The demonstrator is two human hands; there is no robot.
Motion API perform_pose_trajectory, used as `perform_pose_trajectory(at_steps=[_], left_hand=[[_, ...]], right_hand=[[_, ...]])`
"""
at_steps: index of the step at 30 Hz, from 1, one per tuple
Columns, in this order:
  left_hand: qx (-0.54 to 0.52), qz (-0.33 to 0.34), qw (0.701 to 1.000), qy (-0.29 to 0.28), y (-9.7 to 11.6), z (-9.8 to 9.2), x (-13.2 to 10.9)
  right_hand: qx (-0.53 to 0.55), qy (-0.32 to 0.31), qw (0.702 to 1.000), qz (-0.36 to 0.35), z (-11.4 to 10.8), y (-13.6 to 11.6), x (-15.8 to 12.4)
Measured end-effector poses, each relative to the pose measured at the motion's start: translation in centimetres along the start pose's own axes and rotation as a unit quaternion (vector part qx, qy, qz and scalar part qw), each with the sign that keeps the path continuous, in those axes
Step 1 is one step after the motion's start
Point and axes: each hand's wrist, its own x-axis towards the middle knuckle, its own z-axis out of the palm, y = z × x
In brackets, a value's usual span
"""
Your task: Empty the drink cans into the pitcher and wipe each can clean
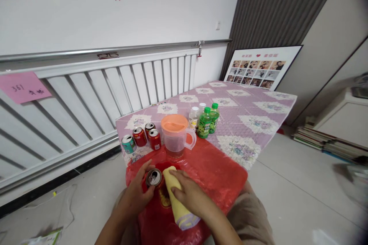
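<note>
My left hand [138, 189] is curled around an opened drink can [153, 178], its top facing up, at the near end of the red plastic sheet [218, 172]. A folded yellow towel [177, 203] with a pale purple edge is under my right hand [186, 189], whose fingers grip it just right of the can. Dark liquid [165, 196] shows on the sheet between can and towel. Just beyond stands a clear plastic pitcher [174, 141] with an orange lid and a little liquid at its bottom.
Several opened cans [139, 136] stand left of the pitcher. To its right are green-capped bottles [204, 123] and white-capped bottles [193, 116]. A purple flowered cloth [241, 122] covers the table. The white radiator [115, 95] runs along the wall, and a photo board [258, 67] leans behind.
</note>
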Motion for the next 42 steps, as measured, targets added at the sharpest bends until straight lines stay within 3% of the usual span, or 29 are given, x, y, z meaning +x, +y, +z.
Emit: perform_pose_trajectory(at_steps=[7,15,17,22,26,36,42], left_hand=[[-0.046,0.001,0.998,-0.049,0.0,-0.4,0.5],[-0.02,0.004,0.997,-0.078,0.4,-0.8,0.6],[0.007,0.011,0.998,-0.053,0.6,-0.6,0.4],[0.115,0.008,0.99,0.076,1.2,0.4,-0.3],[0.139,0.025,0.984,0.107,1.2,0.9,-0.2],[0.086,0.015,0.996,-0.01,2.0,-0.4,0.0],[0.058,0.006,0.996,-0.063,2.4,-0.9,0.2]], right_hand=[[0.017,0.045,0.999,-0.024,-1.1,-1.8,1.1],[0.015,0.003,1.0,0.018,0.3,0.4,0.0],[0.017,0.01,0.999,0.027,0.2,0.4,0.0],[0.024,0.05,0.998,-0.005,-1.0,-1.0,0.9],[0.022,0.043,0.998,-0.028,-1.3,-1.7,1.4],[-0.021,-0.02,1.0,-0.007,-0.6,-0.3,0.1],[-0.01,0.034,0.999,-0.013,-1.5,-1.7,0.8]])
